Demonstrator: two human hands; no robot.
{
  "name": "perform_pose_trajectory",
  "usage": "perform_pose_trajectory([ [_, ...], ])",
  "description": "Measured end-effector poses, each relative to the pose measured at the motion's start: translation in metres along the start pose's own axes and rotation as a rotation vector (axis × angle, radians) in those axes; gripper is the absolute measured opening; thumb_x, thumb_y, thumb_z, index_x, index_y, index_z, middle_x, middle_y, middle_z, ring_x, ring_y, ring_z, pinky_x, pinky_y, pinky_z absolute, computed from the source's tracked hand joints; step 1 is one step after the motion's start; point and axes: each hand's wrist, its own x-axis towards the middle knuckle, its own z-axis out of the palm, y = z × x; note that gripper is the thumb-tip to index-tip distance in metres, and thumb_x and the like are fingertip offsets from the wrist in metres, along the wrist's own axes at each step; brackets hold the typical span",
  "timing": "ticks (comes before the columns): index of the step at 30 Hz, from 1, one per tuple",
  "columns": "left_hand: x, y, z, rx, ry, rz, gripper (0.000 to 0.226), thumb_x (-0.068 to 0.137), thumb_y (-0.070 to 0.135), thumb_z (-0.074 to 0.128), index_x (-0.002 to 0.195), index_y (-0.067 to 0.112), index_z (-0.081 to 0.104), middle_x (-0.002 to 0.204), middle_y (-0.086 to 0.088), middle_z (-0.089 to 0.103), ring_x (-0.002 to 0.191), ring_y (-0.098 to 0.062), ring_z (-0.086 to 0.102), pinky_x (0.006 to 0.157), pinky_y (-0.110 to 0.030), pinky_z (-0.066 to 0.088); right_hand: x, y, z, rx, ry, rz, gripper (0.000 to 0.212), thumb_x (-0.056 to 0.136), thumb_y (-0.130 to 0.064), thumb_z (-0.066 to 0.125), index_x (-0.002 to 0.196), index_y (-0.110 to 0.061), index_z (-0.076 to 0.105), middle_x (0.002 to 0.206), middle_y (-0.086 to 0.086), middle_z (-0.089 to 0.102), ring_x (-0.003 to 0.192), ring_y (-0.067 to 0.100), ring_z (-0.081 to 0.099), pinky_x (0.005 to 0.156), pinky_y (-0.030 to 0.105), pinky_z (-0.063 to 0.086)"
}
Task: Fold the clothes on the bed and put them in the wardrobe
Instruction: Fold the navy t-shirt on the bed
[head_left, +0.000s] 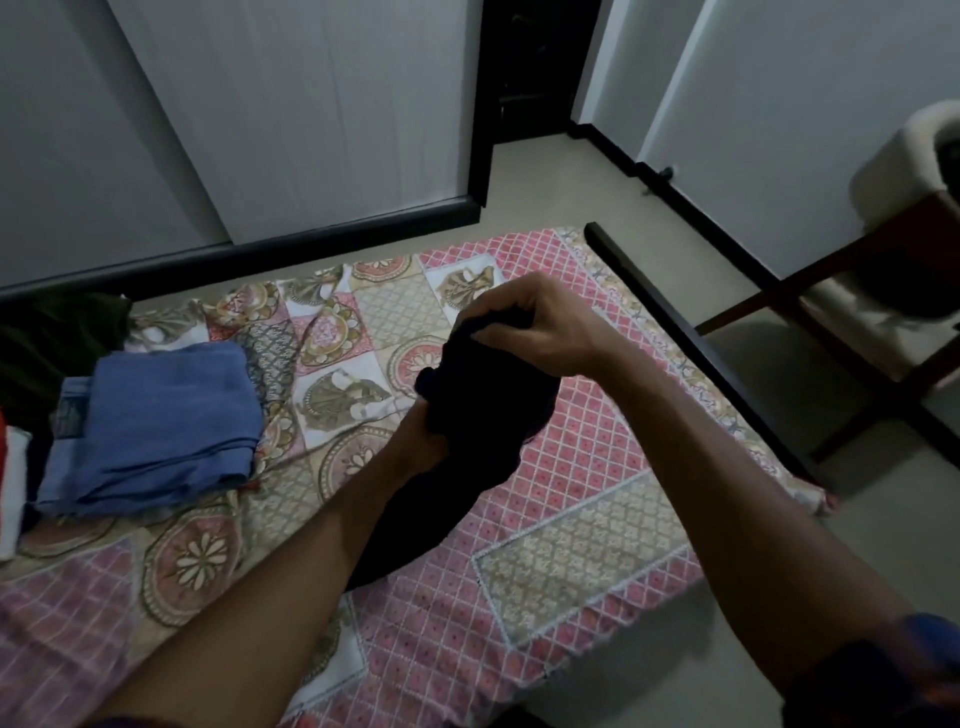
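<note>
Both hands above patterned bedspread (545, 519): right hand (530, 322) grips top of black garment (467, 441), left hand (421, 436) clutches its middle. Folded blue clothes (156, 431) lie well left.

Location type: bedroom in a private home.

Indicators:
- A bed (597, 530) is covered by a patchwork-print bedspread (363, 332) in pink, cream and olive. A dark wooden bed rail (693, 338) runs along its right edge.
- A stack of folded clothes (156, 426) (blue items on top) lies on the bedspread at left.
- Beyond the bed stands a wardrobe (270, 114) with tall pale sliding doors on a dark base track.
- A dark open doorway (535, 67) adjoins the wardrobe.
- At right, a wooden chair (935, 218) carrying a cream cushion stands on the beige floor (571, 187).
- The walls are plain white with black skirting (691, 202).
</note>
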Motion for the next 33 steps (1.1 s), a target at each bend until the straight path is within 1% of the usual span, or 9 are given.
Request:
perform_pose_trajectory([
  [3,0.013,0.009,0.006,0.102,-0.012,0.077,0.028,0.063,0.041,0.050,0.064,0.014,0.042,0.058,0.002,0.042,0.061,-0.014,0.040,0.064,-0.032,0.032,-0.014,0.024,-0.026,-0.076,0.181,0.078,0.028,0.088,-0.022,0.062,0.110,-0.014,0.077,0.107,-0.006,0.075,0.096,0.006,0.070,0.087,0.023,0.055],
  [6,0.012,0.022,-0.006,-0.155,0.111,0.089,0.017,0.075,0.027,0.070,0.080,0.011,0.067,0.066,0.005,0.064,0.065,-0.013,0.058,0.061,-0.025,0.043,-0.042,0.069,-0.045,-0.204,0.452,0.247,0.027,0.092,-0.025,0.063,0.114,-0.016,0.076,0.112,-0.002,0.075,0.098,0.002,0.068,0.090,0.029,0.056],
  [8,0.012,0.026,-0.022,-0.157,0.131,0.094,0.030,0.067,0.025,0.073,0.089,0.004,0.072,0.076,-0.006,0.067,0.070,-0.019,0.062,0.065,-0.030,0.047,-0.064,0.099,-0.042,-0.301,0.558,0.355,0.024,0.093,-0.022,0.065,0.113,-0.017,0.077,0.110,-0.001,0.076,0.097,0.006,0.068,0.089,0.030,0.056],
  [14,-0.018,0.075,-0.069,0.213,-0.190,0.243,0.033,0.061,0.019,0.072,0.093,0.016,0.065,0.079,-0.004,0.066,0.068,-0.011,0.063,0.063,-0.025,0.046,-0.096,0.124,-0.019,-0.315,0.770,0.505,0.025,0.095,-0.038,0.059,0.112,-0.028,0.075,0.106,-0.004,0.076,0.093,0.017,0.070,0.079,0.033,0.056],
  [17,-0.039,0.087,-0.095,0.546,-0.096,0.384,0.032,0.063,0.027,0.074,0.094,0.026,0.063,0.087,0.003,0.066,0.077,-0.005,0.061,0.072,-0.028,0.047,-0.102,0.113,-0.018,-0.382,0.841,0.504,0.025,0.097,-0.040,0.056,0.112,-0.030,0.073,0.102,-0.002,0.076,0.091,0.023,0.069,0.073,0.034,0.052],
  [20,-0.057,0.095,-0.119,0.778,0.071,0.465,0.032,0.076,0.020,0.078,0.106,0.020,0.067,0.098,0.001,0.069,0.092,-0.019,0.063,0.081,-0.035,0.050,-0.105,0.107,-0.026,-0.407,0.930,0.518,0.023,0.098,-0.037,0.056,0.107,-0.026,0.074,0.097,0.003,0.075,0.086,0.028,0.067,0.066,0.030,0.042],
  [23,-0.086,0.100,-0.136,0.759,0.142,0.436,0.018,0.080,0.021,0.079,0.091,0.026,0.067,0.087,0.002,0.066,0.085,-0.021,0.063,0.070,-0.029,0.045,-0.109,0.091,-0.031,-0.390,0.982,0.488,0.028,0.097,-0.036,0.056,0.099,-0.016,0.075,0.091,0.010,0.066,0.086,0.033,0.058,0.067,0.031,0.034],
  [27,-0.121,0.115,-0.150,0.553,0.051,0.438,0.017,0.069,0.027,0.074,0.072,0.042,0.069,0.066,0.015,0.063,0.066,-0.001,0.058,0.063,-0.025,0.042,-0.105,0.064,-0.037,-0.288,1.168,0.653,0.031,0.097,-0.041,0.059,0.099,-0.015,0.076,0.092,0.011,0.057,0.087,0.028,0.049,0.066,0.031,0.029],
  [33,-0.135,0.112,-0.144,0.275,-0.027,0.408,0.028,0.081,0.019,0.071,0.064,0.019,0.049,0.063,0.004,0.044,0.062,-0.010,0.042,0.059,-0.029,0.029,-0.096,0.041,-0.012,-0.090,1.157,0.798,0.043,0.097,-0.053,0.045,0.102,-0.021,0.073,0.088,0.009,0.072,0.084,0.031,0.066,0.067,0.034,0.045],
])
